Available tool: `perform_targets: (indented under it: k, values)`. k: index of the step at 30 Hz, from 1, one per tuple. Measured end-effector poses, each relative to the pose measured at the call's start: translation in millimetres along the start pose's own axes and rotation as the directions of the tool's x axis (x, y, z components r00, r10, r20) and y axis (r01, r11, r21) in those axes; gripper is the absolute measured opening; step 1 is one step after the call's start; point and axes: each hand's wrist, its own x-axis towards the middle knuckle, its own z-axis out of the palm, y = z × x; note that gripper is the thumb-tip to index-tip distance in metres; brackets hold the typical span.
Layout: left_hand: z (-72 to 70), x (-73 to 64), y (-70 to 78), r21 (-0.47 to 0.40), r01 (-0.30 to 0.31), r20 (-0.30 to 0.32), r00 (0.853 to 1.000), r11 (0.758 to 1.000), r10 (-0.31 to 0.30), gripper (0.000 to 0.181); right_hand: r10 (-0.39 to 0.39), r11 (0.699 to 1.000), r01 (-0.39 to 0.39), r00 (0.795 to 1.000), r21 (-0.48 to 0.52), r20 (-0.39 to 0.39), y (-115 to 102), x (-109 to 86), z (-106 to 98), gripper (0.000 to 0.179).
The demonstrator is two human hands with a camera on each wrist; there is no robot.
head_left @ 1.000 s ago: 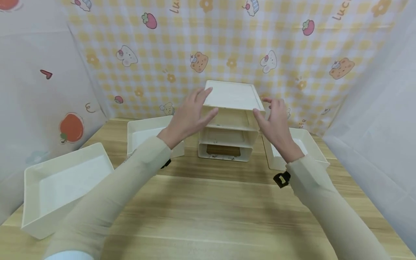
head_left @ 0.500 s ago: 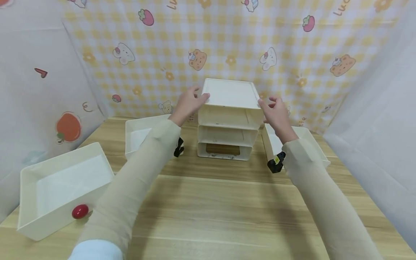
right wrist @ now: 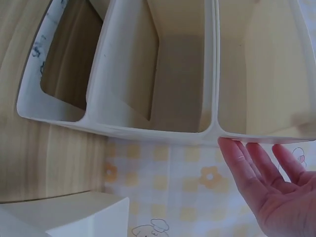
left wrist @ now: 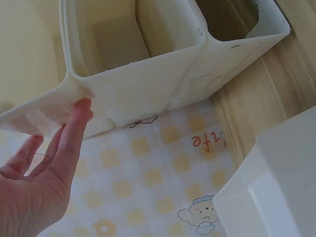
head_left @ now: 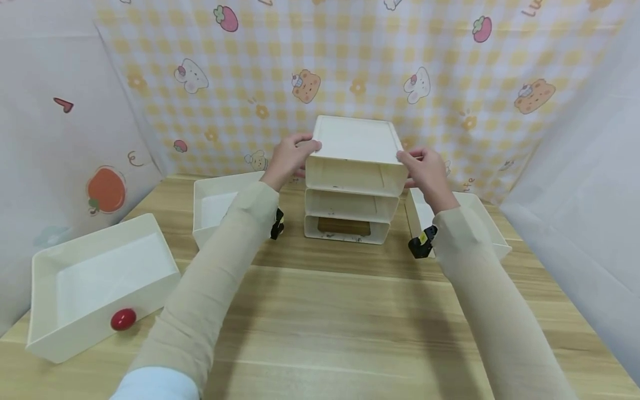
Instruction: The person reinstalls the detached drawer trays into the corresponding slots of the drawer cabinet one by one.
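Note:
A cream stack of three open-fronted drawer housings stands at the back of the table. Both hands are at the top housing point(head_left: 356, 140), one on either side. My left hand point(head_left: 288, 161) grips its left side, thumb on the top edge; the left wrist view shows the fingertips point(left wrist: 81, 106) against the side wall. Opposite, my right hand point(head_left: 427, 176) grips the right side, thumb at the top front corner, with fingertips point(right wrist: 227, 145) against the wall in the right wrist view. Below sit the middle housing point(head_left: 320, 205) and the bottom housing point(head_left: 345, 239), which has a cut-out in its base.
Cream drawers lie around the stack: one at front left point(head_left: 90, 325), one at back left point(head_left: 227, 182) partly behind the left sleeve, one at right point(head_left: 492, 225). A shiny red egg-shaped object point(head_left: 123, 319) sits by the front-left drawer. Patterned cloth point(head_left: 357, 55) hangs close behind.
Both hands have closed in from just off the top housing to grip its sides. The left forearm shifted right, uncovering the red egg-shaped object. The head view tilted down slightly.

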Motion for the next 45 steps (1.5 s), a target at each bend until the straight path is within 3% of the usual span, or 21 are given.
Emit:
perform_targets:
  k: [8,17,34,45]
  values:
    - [0.6,-1.6,1.5,0.046,-0.003,-0.017,1.0,0.999,0.004,0.05,-0.024,0.997,0.025,1.0,-0.072,0.002,-5,2.5,-1,0.031]
    - [0.5,-3.7,3.1,0.046,0.004,-0.012,1.0,0.999,-0.003,0.049,0.005,0.996,0.0,0.998,-0.087,0.066,-9,-0.9,-6,0.025]
    - [-4.4,-14.8,-3.3,0.126,-0.068,-0.005,0.998,0.99,0.069,0.045,0.009,0.999,-0.006,0.997,-0.045,0.073,-2,-10.4,-3,0.029]
    - [-7.3,-19.0,-1.8,0.099,-0.057,0.018,0.998,0.993,0.056,0.048,-0.002,1.0,0.002,0.995,0.0,0.103,0,-19.7,-7,0.027]
